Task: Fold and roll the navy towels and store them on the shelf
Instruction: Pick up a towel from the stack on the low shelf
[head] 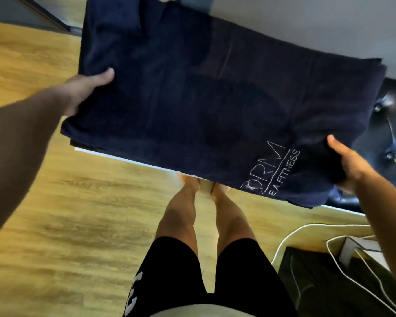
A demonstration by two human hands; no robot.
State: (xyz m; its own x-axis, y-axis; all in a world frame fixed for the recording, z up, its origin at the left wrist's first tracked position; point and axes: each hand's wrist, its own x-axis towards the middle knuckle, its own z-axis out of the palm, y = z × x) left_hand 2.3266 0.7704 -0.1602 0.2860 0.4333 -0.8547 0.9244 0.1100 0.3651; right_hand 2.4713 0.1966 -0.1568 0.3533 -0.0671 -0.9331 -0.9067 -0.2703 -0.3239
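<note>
Navy terry towel point(192, 106), flat and rectangular, gripped at opposite edges by left hand point(85, 92) and right hand point(348, 163).

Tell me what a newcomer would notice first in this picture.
A big navy towel fills the upper middle, spread flat, the left hand gripping its left edge and the right hand its right edge. White lettering stands out on it near the right hand. A white cable curls over the wooden floor at lower right.
</note>
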